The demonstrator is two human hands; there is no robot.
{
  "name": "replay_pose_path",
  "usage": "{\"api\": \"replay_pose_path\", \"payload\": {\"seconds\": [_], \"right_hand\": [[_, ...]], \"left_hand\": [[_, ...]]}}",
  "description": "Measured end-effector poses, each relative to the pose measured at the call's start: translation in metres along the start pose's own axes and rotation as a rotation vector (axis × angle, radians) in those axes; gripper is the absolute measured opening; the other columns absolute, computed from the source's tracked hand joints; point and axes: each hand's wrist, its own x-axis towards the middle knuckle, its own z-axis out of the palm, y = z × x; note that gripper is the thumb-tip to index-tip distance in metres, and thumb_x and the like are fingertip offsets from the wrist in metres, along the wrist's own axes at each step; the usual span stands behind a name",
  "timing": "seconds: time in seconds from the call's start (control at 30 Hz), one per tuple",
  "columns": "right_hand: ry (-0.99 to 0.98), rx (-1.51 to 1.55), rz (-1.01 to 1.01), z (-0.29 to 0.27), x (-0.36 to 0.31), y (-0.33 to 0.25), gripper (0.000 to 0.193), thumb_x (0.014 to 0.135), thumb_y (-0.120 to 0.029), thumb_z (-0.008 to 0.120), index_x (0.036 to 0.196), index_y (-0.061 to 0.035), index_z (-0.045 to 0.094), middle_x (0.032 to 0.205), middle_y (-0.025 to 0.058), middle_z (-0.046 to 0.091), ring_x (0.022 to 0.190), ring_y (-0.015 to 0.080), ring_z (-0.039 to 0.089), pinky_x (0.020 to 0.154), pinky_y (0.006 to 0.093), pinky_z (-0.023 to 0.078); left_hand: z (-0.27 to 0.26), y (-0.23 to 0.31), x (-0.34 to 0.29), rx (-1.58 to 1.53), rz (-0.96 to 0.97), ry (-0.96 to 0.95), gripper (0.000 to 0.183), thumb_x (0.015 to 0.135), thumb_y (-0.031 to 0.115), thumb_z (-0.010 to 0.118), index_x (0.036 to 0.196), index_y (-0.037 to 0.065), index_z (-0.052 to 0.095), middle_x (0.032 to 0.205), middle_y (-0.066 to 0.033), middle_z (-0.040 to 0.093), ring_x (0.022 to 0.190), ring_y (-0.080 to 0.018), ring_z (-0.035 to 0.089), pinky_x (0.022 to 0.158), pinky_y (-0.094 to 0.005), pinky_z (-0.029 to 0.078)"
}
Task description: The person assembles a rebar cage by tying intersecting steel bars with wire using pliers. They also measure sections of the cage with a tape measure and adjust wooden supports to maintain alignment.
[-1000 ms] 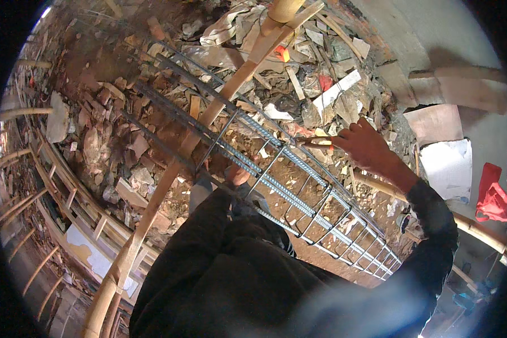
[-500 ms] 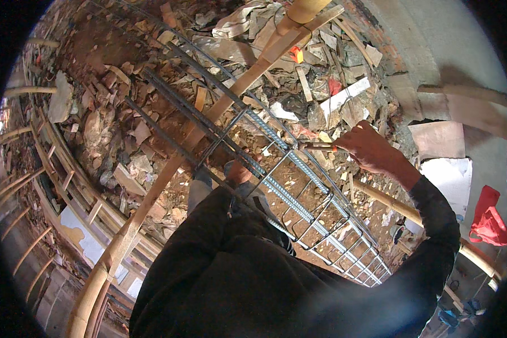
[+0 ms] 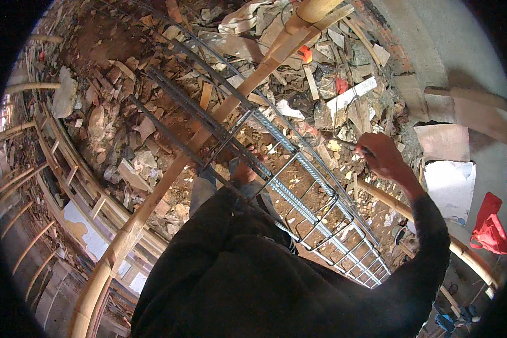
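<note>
One rebar cage (image 3: 299,206), crossing bamboo pole (image 3: 168,176), rubble (image 3: 104,129), right hand (image 3: 382,158) gripping tool (image 3: 345,144), left hand (image 3: 244,173) half-hidden, grip unclear

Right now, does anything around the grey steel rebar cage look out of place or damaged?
Yes: broken wood scraps, jumbled rubble and a long, flat white strip lie strewn around the rebar cage in no visible order.

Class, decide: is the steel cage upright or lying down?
Lying down: from above, the steel cage stretches out lengthwise and crosses over the wooden pole.
</note>
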Motion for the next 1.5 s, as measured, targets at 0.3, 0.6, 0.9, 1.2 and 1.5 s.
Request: {"api": "replay_pose_path", "payload": {"seconds": [0.3,0.6,0.9,1.2,1.5], "right_hand": [[1.162,0.861,-0.097,0.010,-0.024,-0.113,0.013,0.096,-0.018,0.076,0.104,-0.0184,0.065,0.145,0.0148,0.057,0.120,0.0338,0.060,0.101,0.0487,0.050],[0.890,1.896,-0.940,-0.079,0.018,-0.178,0.062,0.102,-0.019,0.069,0.159,-0.0330,0.048,0.178,0.0165,0.020,0.152,0.0460,0.040,0.125,0.0625,0.037],[0.295,1.934,-0.160,-0.097,0.039,-0.193,0.057,0.109,-0.019,0.055,0.158,0.0009,0.034,0.109,0.0270,0.070,0.066,0.0259,0.074,0.053,0.0339,0.062],[-0.167,1.359,0.556,-0.036,0.135,-0.205,0.055,0.103,-0.008,0.057,0.156,-0.0051,0.045,0.106,0.0142,0.072,0.085,0.0239,0.073,0.079,0.0403,0.060],[-0.006,0.646,-0.001,-0.072,0.169,-0.228,0.037,0.108,-0.017,0.061,0.142,-0.0062,0.052,0.085,0.0075,0.068,0.075,0.0168,0.066,0.072,0.0350,0.054]], "left_hand": [[-0.003,-0.036,-0.016,0.176,0.096,0.068,0.030,0.102,0.004,0.066,0.132,0.006,0.068,0.140,-0.0098,0.062,0.128,-0.0270,0.062,0.108,-0.0419,0.054],[-0.027,-0.062,-0.026,0.533,-0.363,-0.302,0.051,0.099,0.022,0.071,0.146,0.008,0.060,0.140,-0.0125,0.060,0.125,-0.0290,0.061,0.108,-0.0456,0.050],[-0.054,0.049,-0.025,0.111,-0.205,0.528,0.031,0.106,0.033,0.068,0.125,0.009,0.065,0.084,-0.0058,0.070,0.070,-0.0262,0.064,0.068,-0.0471,0.055],[-0.086,0.105,-0.013,-0.357,-0.322,0.645,0.030,0.110,0.021,0.062,0.130,-0.001,0.062,0.125,-0.0158,0.070,0.108,-0.0239,0.071,0.089,-0.0410,0.060],[-0.106,0.047,-0.029,-0.422,-0.332,0.344,0.041,0.116,0.028,0.052,0.133,-0.007,0.065,0.129,-0.0165,0.074,0.110,-0.0227,0.071,0.098,-0.0408,0.056]]}}
